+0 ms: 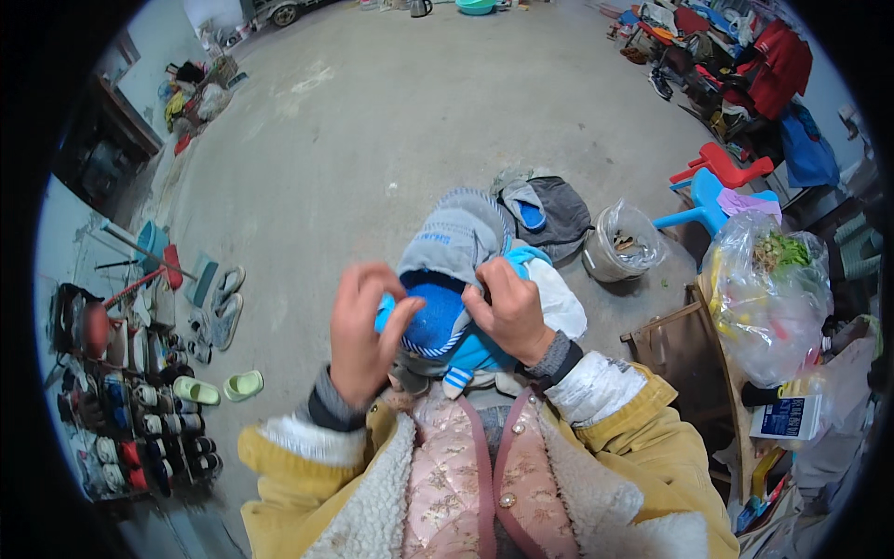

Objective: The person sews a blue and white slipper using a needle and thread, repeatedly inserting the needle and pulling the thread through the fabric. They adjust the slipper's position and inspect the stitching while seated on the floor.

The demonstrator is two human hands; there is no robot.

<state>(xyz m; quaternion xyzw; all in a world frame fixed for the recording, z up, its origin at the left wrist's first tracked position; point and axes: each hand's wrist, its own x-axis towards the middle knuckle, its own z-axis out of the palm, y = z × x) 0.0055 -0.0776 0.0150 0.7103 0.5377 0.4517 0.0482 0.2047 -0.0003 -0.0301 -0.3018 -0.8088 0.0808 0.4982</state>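
Right hand (507,312) pinching slipper (454,240), concrete floor (298,149), shoes (224,324)

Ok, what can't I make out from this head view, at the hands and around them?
All in the head view:
- Left hand: blurred; can't tell whether it touches the grey-and-blue slipper.
- Right hand: its own curled fingers hide whatever they may pinch.
- Clear plastic bag: glare and folds obscure much of its contents.
- Vehicle: cut off by the top edge.

Grey slipper (454,233), bright blue insole (433,312), blue-and-white striped edging (430,352), opening facing up, toe pointing forward, central in view
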